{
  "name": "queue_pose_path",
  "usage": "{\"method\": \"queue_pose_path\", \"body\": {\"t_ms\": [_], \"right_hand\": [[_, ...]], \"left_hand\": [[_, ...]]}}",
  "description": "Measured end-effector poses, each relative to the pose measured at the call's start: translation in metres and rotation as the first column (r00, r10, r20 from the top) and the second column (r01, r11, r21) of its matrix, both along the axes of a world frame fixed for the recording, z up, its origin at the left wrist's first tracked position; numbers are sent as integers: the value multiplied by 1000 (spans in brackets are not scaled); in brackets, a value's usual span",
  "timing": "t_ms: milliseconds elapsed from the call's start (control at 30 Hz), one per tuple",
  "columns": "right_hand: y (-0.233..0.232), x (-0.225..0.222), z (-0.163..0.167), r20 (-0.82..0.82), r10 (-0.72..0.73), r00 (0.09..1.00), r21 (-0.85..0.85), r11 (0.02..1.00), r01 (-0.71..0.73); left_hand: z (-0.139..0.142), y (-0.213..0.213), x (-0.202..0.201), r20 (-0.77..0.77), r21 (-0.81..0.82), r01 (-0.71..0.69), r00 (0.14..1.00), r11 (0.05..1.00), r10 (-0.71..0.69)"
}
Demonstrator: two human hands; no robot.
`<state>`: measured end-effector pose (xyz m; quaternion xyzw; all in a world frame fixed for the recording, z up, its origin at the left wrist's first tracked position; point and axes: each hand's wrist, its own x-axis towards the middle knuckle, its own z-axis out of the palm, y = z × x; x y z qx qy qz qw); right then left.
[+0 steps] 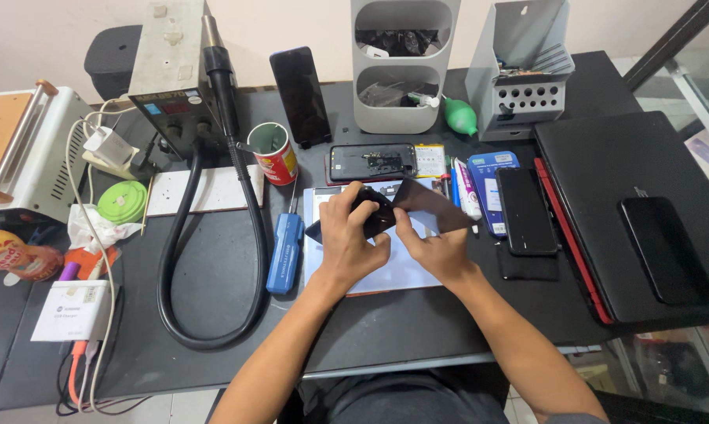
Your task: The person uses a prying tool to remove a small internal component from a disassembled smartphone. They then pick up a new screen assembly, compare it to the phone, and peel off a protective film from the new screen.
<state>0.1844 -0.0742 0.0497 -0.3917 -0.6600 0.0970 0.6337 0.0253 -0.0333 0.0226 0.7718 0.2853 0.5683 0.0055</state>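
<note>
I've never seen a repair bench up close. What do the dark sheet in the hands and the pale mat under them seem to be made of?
The dark sheet, held between the left hand and right hand, looks like thin glossy plastic film or glass: flat, smooth, faintly reflective. The pale mat looks like matte rubber or silicone, lying flat with an even bluish surface, though that is uncertain.

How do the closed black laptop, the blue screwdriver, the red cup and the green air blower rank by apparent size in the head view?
1. Black laptop
2. Blue screwdriver
3. Red cup
4. Green air blower, though it sits farther back, so this is unsure.
</note>
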Motion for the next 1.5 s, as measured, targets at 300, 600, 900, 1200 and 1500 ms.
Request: {"method": "queue_pose_path", "body": {"t_ms": [300, 600, 900, 1200, 1500], "right_hand": [[-2, 0, 5, 44, -25, 999, -20, 999, 26], [0, 4, -4, -25, -7, 1000, -158, 987, 3], [1, 4, -11, -5, -76, 997, -159, 985, 75], [-2, 1, -2, -58, -7, 998, -190, 982, -4], [-5, -4, 9, -64, 55, 996, -163, 984, -65]], "left_hand": [[2, 1, -3, -25, -39, 34, 999, 999, -35], [2, -1, -2, -18, -47, 22, 1000, 999, -22], [4, -1, -3, -3, -40, 17, 1000, 999, -17], [3, 1, -4, 47, -32, -19, 999, 999, 20], [0, 1, -3, 120, -39, -31, 992, 999, 36]]}}
